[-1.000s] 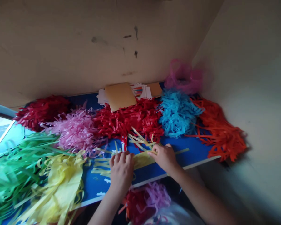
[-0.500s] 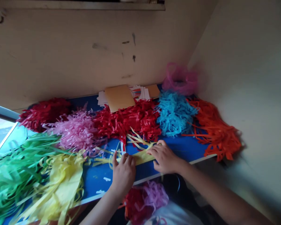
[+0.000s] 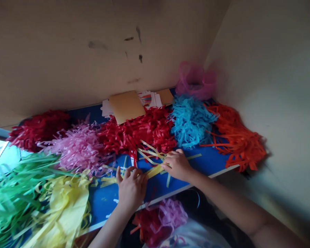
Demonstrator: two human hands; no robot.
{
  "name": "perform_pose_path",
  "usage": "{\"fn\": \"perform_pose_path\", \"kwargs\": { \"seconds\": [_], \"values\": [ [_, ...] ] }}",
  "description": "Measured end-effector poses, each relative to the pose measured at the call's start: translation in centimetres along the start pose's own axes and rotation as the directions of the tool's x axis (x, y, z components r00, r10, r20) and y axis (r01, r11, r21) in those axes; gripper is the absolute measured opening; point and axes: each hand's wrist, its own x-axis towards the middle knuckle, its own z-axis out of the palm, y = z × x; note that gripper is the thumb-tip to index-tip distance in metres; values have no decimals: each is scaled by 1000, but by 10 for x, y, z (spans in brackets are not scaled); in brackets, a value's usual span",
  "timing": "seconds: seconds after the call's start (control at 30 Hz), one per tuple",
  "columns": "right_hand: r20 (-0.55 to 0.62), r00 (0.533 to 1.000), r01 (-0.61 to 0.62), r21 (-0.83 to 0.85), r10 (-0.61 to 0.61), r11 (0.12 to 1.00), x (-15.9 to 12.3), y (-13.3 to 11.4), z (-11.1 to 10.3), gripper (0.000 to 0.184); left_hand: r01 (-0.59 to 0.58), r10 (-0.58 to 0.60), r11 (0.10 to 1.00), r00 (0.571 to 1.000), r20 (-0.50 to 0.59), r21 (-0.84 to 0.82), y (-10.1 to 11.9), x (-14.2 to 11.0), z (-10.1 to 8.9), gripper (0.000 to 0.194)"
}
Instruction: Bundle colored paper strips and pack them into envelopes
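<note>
A length of yellow fringed tissue paper (image 3: 155, 171) lies across the blue table, gathered into a narrow band between my hands. My left hand (image 3: 132, 188) presses curled fingers on its left part, and the thumb side sticks out. Cut fringe strips fan out past those fingers. My right hand (image 3: 177, 166) pinches the right end, with its fingertips bent down onto the paper. Loose pale yellow strips (image 3: 150, 151) lie just behind the band, against a red fringed paper bundle (image 3: 142, 129). The paper directly under both palms is hidden.
Fringed bundles surround the hands: green (image 3: 18, 196), yellow (image 3: 64, 210), pink (image 3: 80, 148), dark red (image 3: 41, 129), blue (image 3: 192, 120) and orange (image 3: 237, 137). Brown card (image 3: 126, 106) and a pink plastic bag (image 3: 196, 84) stand by the wall. Red and pink paper (image 3: 161, 220) rests below the table edge (image 3: 167, 198).
The yellow band between my hands looks narrower and more bunched. Thin strips now show beside and in front of my right hand. The whole view has shifted slightly.
</note>
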Motion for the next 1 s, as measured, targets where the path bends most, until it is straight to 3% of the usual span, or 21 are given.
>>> {"fn": "perform_pose_path", "kwargs": {
  "seconds": [0.1, 0.27, 0.37, 0.43, 0.47, 0.53, 0.6, 0.7, 0.83, 1.0],
  "values": [
    [-4, 1000, -13, -14, 13, 1000, 4, -2, 5, 21, 40, -39, 998, 999, 26, -41, -4, 2, 4, 26],
    [-28, 1000, -12, -29, 11, 1000, 7, 5, 5, 20, 64, -68, 997, 994, 88, 52, -6, 9, 6, 31],
    [-90, 996, -23, -58, 18, 998, 4, 10, -8, 6, 65, -69, 996, 995, 68, 64, -7, 13, 4, 19],
    [-139, 987, 67, -88, -79, 994, -1, 9, -16, 5, -4, 3, 999, 1000, 24, 51, -7, 14, 3, 7],
    [-137, 975, 161, -109, -175, 981, -3, 8, -19, 9, -52, 52, 997, 999, 4, 50, -6, 13, 3, 12],
    [-100, 918, 366, -155, -383, 917, -6, 4, -17, 10, -133, 135, 989, 991, -20, 59, -4, 12, 2, 20],
    [-64, 869, 474, -183, -491, 862, -6, 0, -11, 13, -161, 163, 985, 986, -36, 60, 0, 9, 1, 18],
    [-97, 879, 450, -159, -467, 879, -3, -3, -4, 20, -169, 173, 984, 982, -72, 63, 8, 7, 2, 13],
    [-73, 924, 359, -169, -375, 918, -5, -13, -1, 12, -177, 191, 978, 972, -137, 110, 12, 3, 7, 16],
    [-60, 917, 380, -160, -393, 911, -14, -8, 6, 22, -184, 193, 980, 968, -161, 70, 0, -9, 11, 18]
  ]
}}
